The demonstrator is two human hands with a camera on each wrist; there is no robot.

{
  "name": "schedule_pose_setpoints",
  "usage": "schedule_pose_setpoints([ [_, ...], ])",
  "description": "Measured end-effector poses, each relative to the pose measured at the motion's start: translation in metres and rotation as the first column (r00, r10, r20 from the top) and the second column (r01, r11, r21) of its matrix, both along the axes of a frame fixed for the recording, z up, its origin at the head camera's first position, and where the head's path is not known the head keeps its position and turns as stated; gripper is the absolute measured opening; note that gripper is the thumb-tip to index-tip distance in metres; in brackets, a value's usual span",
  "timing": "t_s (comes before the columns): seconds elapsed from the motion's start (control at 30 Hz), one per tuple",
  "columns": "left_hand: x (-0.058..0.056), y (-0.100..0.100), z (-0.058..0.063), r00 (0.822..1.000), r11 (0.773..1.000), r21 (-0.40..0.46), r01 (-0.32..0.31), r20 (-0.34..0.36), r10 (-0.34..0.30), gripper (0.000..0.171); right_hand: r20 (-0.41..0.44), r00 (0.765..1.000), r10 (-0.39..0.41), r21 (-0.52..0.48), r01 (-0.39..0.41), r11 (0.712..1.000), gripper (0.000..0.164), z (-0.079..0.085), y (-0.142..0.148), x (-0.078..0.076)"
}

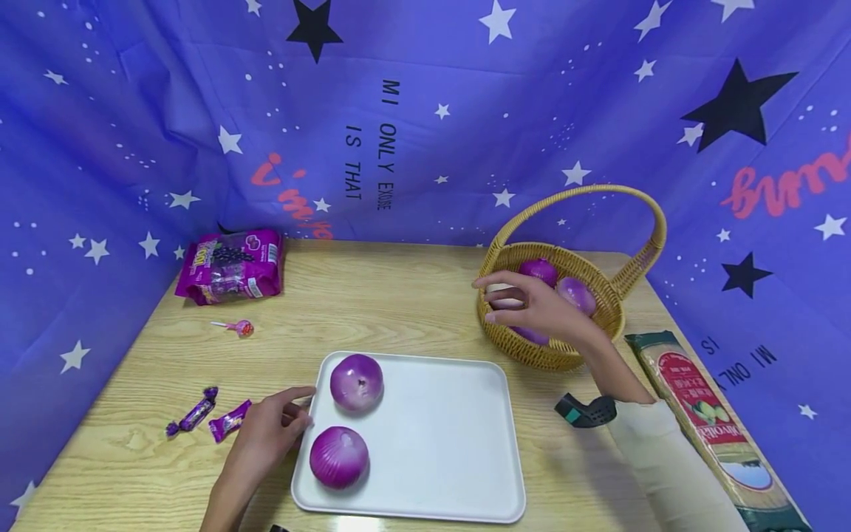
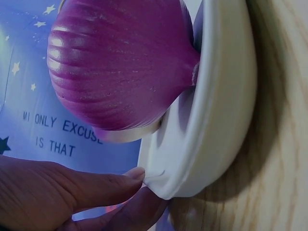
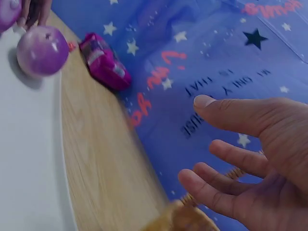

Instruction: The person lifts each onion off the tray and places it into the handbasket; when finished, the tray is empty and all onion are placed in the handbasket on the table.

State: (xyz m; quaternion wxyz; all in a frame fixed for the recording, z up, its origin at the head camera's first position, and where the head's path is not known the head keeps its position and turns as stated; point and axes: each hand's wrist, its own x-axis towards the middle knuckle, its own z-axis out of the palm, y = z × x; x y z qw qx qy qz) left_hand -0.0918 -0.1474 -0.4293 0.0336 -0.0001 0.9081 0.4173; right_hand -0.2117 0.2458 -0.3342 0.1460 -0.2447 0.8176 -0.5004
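My left hand point(image 1: 269, 428) is at the left side of a white tray point(image 1: 439, 436), its thumb and fingertips gripping the rim. On that side of the tray sit two purple onions, the upper onion point(image 1: 357, 383) and the lower onion point(image 1: 339, 458); the latter looms large in the left wrist view. Above a wicker basket point(image 1: 545, 362) hovers my right hand point(image 1: 545, 307), fingers spread and holding nothing, as the right wrist view also shows. Inside the basket lie a dark purple onion point(image 1: 538, 271), a paler onion point(image 1: 577, 295) and a whitish item point(image 1: 503, 293), partly hidden by this hand.
The basket's tall handle point(image 1: 598, 188) arches up at the back. A noodle-like long pack point(image 1: 711, 421) lies along the right edge. To the left are a purple candy bag point(image 1: 233, 266), a lollipop point(image 1: 243, 327) and wrapped candies point(image 1: 195, 414). Starry cloth point(image 1: 412, 162) encloses the table.
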Motion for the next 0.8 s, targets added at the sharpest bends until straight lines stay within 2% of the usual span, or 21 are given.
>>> schedule_pose_setpoints([
  [0.2, 0.000, -0.001, -0.001, 1.000, 1.000, 0.003, 0.000, -0.003, 0.000, 0.038, 0.024, 0.998, 0.059, -0.001, -0.059, 0.998, 0.046, -0.017, -0.030, -0.002],
  [0.5, -0.002, -0.001, -0.001, 1.000, 1.000, 0.019, -0.003, 0.002, 0.003, 0.038, 0.040, 0.979, 0.198, -0.074, -0.194, 0.978, 0.047, -0.044, -0.081, -0.008],
  [0.8, -0.001, -0.002, -0.001, 1.000, 1.000, -0.010, -0.008, 0.001, 0.008, 0.038, 0.056, 0.965, 0.257, -0.007, -0.257, 0.966, 0.052, -0.068, -0.129, -0.002],
])
